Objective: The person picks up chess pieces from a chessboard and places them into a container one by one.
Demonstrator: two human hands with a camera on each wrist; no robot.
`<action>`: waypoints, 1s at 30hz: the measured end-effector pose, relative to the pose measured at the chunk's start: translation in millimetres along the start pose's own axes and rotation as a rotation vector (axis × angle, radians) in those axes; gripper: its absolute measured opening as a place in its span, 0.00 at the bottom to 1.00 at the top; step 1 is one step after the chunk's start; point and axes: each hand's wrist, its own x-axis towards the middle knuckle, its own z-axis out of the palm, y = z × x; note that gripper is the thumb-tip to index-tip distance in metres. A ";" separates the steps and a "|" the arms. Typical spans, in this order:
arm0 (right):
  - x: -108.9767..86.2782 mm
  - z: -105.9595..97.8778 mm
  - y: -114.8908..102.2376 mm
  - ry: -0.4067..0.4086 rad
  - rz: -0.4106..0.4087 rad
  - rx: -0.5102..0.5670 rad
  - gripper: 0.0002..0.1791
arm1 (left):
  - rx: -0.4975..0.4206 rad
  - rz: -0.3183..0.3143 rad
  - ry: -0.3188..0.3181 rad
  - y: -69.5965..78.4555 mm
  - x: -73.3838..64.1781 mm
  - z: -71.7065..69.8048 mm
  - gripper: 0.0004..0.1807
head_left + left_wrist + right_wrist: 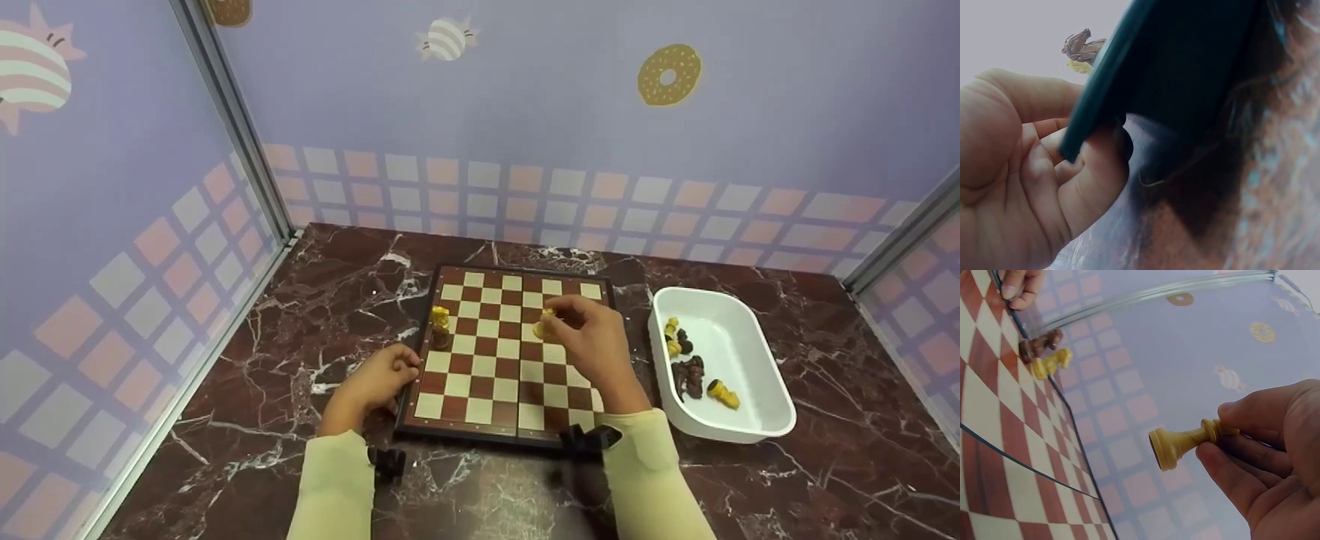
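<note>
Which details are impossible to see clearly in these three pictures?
- Head view: the pieces in the white tray are too small to identify.
- Head view: the right hand hides the squares beneath it.
- Left wrist view: the chessboard edge blocks the playing surface; the left hand fills the rest.

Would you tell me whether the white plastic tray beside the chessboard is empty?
Not empty: the white plastic tray holds several yellow and dark brown chess pieces.

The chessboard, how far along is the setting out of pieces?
Early. Two knights, a yellow knight and a brown knight, already stand at the chessboard's left edge. The right hand pinches a yellow pawn above the board, while the left hand grips the board's edge. Several pieces remain in the white tray.
</note>
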 end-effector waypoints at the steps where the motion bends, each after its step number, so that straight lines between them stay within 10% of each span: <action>1: 0.1 -2.8 0.5 0.008 -0.002 -0.001 0.08 | -0.003 -0.001 0.001 0.3 0.0 0.4 0.06; 30: 1.2 -61.6 24.0 0.160 0.093 0.047 0.10 | -0.019 0.002 -0.010 0.2 -1.4 1.1 0.07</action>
